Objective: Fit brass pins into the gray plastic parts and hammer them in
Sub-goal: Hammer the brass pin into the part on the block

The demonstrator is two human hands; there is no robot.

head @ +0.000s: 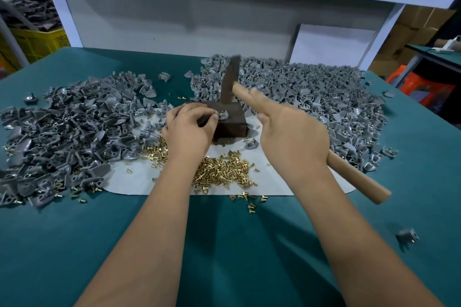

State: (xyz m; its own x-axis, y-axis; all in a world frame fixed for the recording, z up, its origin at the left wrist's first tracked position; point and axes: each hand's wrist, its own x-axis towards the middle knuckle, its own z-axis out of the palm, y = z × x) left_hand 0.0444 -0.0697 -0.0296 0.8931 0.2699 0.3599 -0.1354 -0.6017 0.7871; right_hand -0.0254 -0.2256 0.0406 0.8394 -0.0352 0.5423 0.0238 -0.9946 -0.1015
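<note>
Head view: your left hand pinches a gray plastic part on top of the dark block, while your right hand grips the wooden-handled hammer, its head blurred above the block. Brass pins lie heaped on the white mat just before the block, with piles of gray parts on either side.

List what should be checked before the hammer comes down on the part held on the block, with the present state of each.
1. Gray part seated on the block: ok.
2. Left hand steadying it: ok, its fingers pinch the part.
3. Fingers out of the strike path: not ok, they sit right beside the part.
4. Hammer raised over the block: ok, head blurred.
5. Right hand firm on the handle: cannot tell, some fingers look extended.
6. Pin in the part: cannot tell, too small.
</note>
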